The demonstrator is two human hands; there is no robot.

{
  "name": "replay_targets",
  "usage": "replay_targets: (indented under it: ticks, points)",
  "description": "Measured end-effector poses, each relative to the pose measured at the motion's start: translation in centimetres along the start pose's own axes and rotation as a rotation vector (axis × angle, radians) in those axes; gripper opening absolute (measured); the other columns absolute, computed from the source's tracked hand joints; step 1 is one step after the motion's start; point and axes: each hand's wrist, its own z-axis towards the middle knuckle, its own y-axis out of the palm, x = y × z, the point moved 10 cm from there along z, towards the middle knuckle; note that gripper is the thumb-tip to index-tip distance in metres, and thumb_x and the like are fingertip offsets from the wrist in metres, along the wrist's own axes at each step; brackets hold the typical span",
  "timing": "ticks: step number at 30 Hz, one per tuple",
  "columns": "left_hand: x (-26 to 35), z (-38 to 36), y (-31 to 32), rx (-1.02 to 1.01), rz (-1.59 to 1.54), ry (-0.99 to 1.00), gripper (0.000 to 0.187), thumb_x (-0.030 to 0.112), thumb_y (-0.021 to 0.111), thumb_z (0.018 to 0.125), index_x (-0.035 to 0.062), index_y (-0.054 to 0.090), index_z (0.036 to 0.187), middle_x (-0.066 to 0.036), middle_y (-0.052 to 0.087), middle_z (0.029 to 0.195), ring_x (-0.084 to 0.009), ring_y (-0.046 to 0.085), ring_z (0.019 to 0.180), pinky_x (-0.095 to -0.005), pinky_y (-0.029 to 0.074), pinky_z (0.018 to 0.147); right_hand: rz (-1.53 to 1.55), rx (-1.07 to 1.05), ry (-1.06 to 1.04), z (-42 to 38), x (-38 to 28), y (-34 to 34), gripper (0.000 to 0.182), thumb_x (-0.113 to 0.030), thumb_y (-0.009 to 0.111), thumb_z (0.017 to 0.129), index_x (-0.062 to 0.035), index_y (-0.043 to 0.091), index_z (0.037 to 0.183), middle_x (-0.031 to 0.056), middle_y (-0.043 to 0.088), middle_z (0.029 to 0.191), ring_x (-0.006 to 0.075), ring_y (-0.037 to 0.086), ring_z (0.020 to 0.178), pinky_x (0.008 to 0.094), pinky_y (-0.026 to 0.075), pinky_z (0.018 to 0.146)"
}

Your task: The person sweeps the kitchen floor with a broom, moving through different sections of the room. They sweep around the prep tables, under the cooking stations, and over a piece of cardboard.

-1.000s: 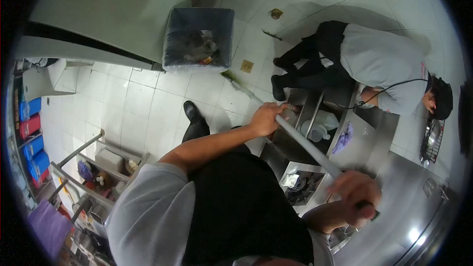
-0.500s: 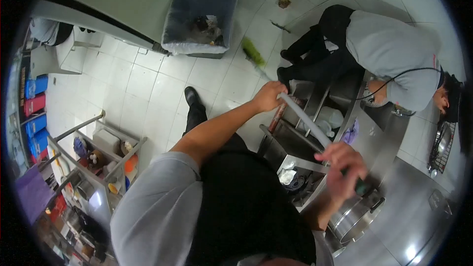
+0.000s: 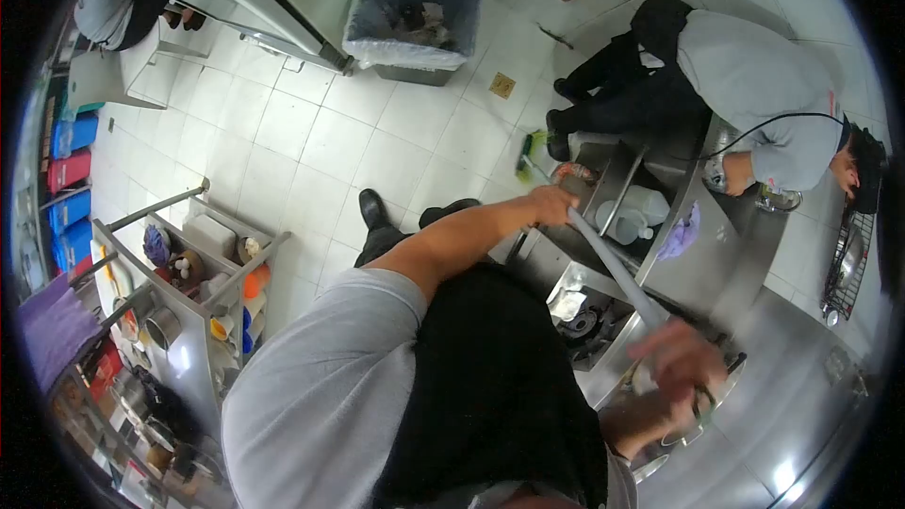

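A broom point(image 3: 617, 269) with a pale grey handle slants across the view, its green bristles point(image 3: 534, 156) down on the white floor tiles beside another person's shoes. Around the middle of the handle my left hand point(image 3: 553, 205) is closed. Nearer to me, my right hand point(image 3: 681, 369) is wrapped over the upper end of the handle; it is blurred by motion, and a dark green bit shows by its fingers. The bristles are partly in the shadow of the steel counter.
A grey bin point(image 3: 415, 19) with a liner holds rubbish. Another person point(image 3: 754, 66) bends over the steel counter point(image 3: 721, 254), where a purple cloth point(image 3: 681, 231) lies. A floor drain point(image 3: 502, 86) is near the bin. At left stands a cart point(image 3: 174, 306) with kitchenware.
The broom head has swept toward the counter, from the open floor near the bin to beside the other person's shoes. Both my hands have shifted right with the handle. The floor drain is now uncovered.
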Motion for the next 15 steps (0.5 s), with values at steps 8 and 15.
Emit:
replay_targets:
  ticks: [8,15]
  points:
    - [-17.8,-29.7,-13.8,0.609,-0.007,-0.225,0.02,0.016,0.071,0.083,0.0055,0.068,0.099,-0.021,0.067,0.102,-0.0436,0.062,0.112,-0.0524,0.05,0.099,0.316,-0.103,0.214,1.5,5.4,16.2,0.061,-0.047,0.079,0.096,-0.0015,0.05,0.067,0.0082,0.056,0.065,0.0279,0.061,0.069,0.0457,0.066,0.063]
    - [-19.0,-43.0,-19.7,0.752,0.061,-0.37,0.029,0.029,0.079,0.091,0.0018,0.068,0.094,-0.022,0.067,0.098,-0.0431,0.065,0.1,-0.05,0.052,0.089,0.419,-0.283,0.193,3.7,1.8,25.1,0.062,-0.045,0.078,0.097,-0.0026,0.048,0.063,0.0069,0.056,0.066,0.0256,0.06,0.069,0.043,0.065,0.065]
